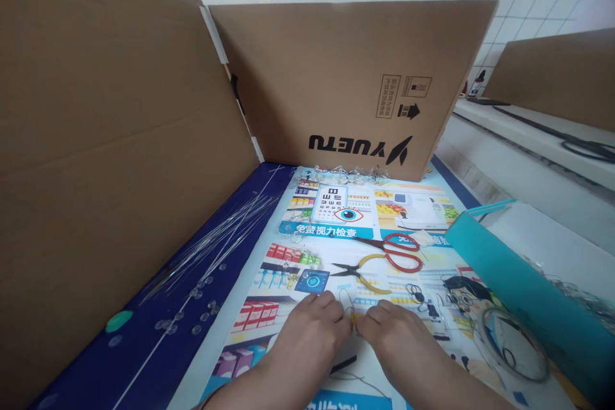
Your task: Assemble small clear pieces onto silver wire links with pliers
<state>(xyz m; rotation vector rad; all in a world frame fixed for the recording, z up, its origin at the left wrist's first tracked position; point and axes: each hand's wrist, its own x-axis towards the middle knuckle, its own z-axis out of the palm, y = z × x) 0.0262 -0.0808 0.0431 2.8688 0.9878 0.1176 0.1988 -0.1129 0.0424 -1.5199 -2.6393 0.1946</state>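
Note:
My left hand (317, 327) and my right hand (398, 336) meet low in the middle of the head view, knuckles up and fingers closed. Between the fingertips runs a thin wire (346, 298), bent into a loop that stands up above them. A tiny yellowish bit shows where the hands meet; what it is I cannot make out. Just beyond the hands lie yellow-handled pliers (368, 272), jaws pointing left. Red-handled scissors (398, 250) rest a little farther back. The fingertips themselves are mostly hidden behind the knuckles.
Cardboard panels (336, 77) wall off the back and left. Straight wires (216, 237) and clear beads (204, 317) lie on the blue strip at left, near a green disc (119, 321). On the right are a wire coil (541, 359) and a teal-sided box (519, 288) holding wire pieces.

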